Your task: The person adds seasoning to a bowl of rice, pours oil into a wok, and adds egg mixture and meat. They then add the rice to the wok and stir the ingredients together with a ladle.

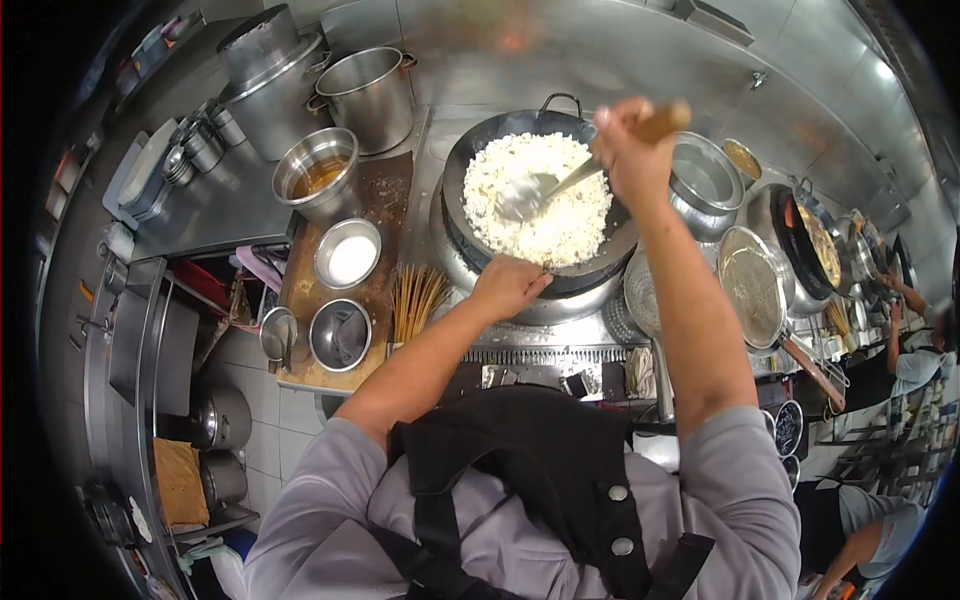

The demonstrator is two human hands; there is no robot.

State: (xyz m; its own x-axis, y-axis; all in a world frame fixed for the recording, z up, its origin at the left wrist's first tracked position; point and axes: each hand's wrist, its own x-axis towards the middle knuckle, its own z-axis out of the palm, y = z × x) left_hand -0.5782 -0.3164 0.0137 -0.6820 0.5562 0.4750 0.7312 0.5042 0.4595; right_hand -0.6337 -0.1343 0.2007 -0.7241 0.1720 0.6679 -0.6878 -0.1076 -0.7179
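A dark wok [622, 243] sits on the round burner, filled with white rice [505, 160]. My right hand [632, 155] is above the wok's right side, wrapped around the wooden handle of a metal ladle [573, 180]. The ladle's bowl rests in the rice and looks a little blurred. At the wok's near edge, my left hand [510, 288] is closed on the rim, its fingertips partly hidden. A loop handle [562, 98] stands up from the wok's far side.
A bamboo brush [417, 300], a bowl of white grains [349, 256] and a pot of brown liquid [318, 178] stand left. On the right are a perforated ladle [642, 290], a wooden-handled strainer [752, 285] and a lidded pot [705, 180]. Other people work at far right.
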